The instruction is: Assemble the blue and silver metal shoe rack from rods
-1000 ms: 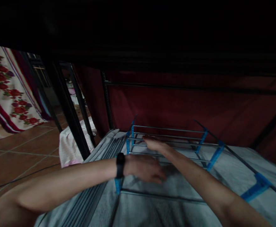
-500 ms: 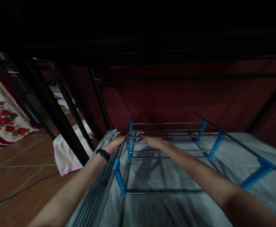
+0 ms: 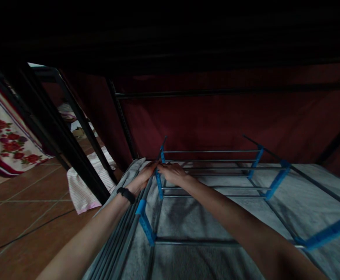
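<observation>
A low rack of grey metal tubes and blue plastic connectors lies on a grey blanket (image 3: 187, 260). At its left side, my left hand (image 3: 146, 175), with a black band on the wrist, is closed around a metal tube (image 3: 148, 186). My right hand (image 3: 173, 173) meets it there, its fingers curled over the top of a blue connector (image 3: 158, 184); the fingertips are partly hidden. Nearer to me stands another blue connector (image 3: 145, 221) on the left, joined to a cross tube (image 3: 196, 242). On the right side are more blue connectors (image 3: 277, 181) along a long tube.
Several loose tubes (image 3: 114, 241) lie along the left edge of the bed. A black metal post (image 3: 67, 151) rises beside them, with a striped cloth (image 3: 82, 188) behind it. Dark red fabric (image 3: 216, 120) hangs at the back, and a dark frame is overhead.
My right hand has slid left from the cross tube to the left-side connector, close to my left hand. My left hand stays nearly in place. The view has shifted slightly.
</observation>
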The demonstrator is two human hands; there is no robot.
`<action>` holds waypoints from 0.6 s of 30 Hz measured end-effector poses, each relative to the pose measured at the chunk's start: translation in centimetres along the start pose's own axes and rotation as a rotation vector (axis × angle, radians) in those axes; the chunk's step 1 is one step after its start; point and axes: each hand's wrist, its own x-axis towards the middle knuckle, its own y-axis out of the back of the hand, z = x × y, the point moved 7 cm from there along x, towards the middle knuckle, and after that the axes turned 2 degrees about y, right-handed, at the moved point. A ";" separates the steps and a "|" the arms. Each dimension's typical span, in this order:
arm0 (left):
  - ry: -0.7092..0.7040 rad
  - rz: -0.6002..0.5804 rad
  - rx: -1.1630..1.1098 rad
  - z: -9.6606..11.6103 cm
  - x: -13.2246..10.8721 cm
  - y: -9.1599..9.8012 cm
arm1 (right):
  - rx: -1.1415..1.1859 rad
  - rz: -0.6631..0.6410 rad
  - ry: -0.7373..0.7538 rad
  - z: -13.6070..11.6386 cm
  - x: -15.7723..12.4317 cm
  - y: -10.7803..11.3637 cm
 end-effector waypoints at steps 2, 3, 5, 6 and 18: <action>0.001 0.009 -0.003 0.2 -0.1 0.0 | 0.004 0.020 0.019 0.3 0.1 0.1; 0.006 0.012 -0.005 0.3 -0.3 0.0 | 0.010 0.023 0.020 0.4 0.1 0.1; 0.020 0.026 -0.006 0.6 -0.7 -0.1 | 0.030 0.018 0.017 0.7 0.4 0.0; 0.025 0.037 -0.001 0.9 -1.0 -0.1 | 0.043 0.013 0.015 0.8 0.5 -0.1; -0.034 0.116 0.233 2.0 -2.1 -0.5 | 0.108 -0.022 -0.058 1.9 1.4 -1.4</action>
